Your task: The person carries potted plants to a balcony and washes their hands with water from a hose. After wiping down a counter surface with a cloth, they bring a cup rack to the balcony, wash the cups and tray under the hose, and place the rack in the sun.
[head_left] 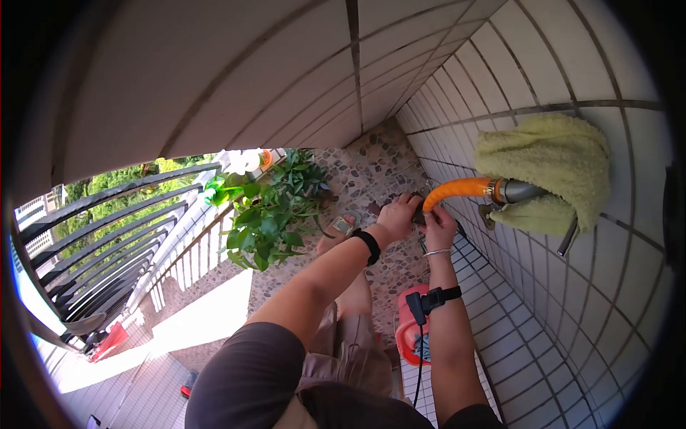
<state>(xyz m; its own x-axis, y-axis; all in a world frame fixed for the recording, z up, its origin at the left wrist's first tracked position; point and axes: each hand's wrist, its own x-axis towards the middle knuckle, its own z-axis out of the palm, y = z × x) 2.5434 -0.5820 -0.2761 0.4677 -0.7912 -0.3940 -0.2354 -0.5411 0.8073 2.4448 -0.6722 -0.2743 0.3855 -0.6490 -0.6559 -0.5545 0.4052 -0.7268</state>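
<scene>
An orange hose (457, 188) curves down from a grey metal pipe (522, 191), fastened there by a metal clamp (493, 190). Around the hose's lower end my right hand (438, 227) is closed, wearing a bracelet and a black strap with a cable. My left hand (397, 217) is closed right beside it, on a dark piece just under the hose end. What that dark piece is, and whether it joins the hose, is hidden by my fingers. A yellow-green towel (543, 161) drapes over the pipe.
Leafy potted plants (268, 225) stand left of my hands, by a dark slatted railing (121, 232). A red-pink bucket (407, 336) stands below my right forearm. White tiled walls (557, 279) rise on the right. The floor (364, 168) is pebble-patterned.
</scene>
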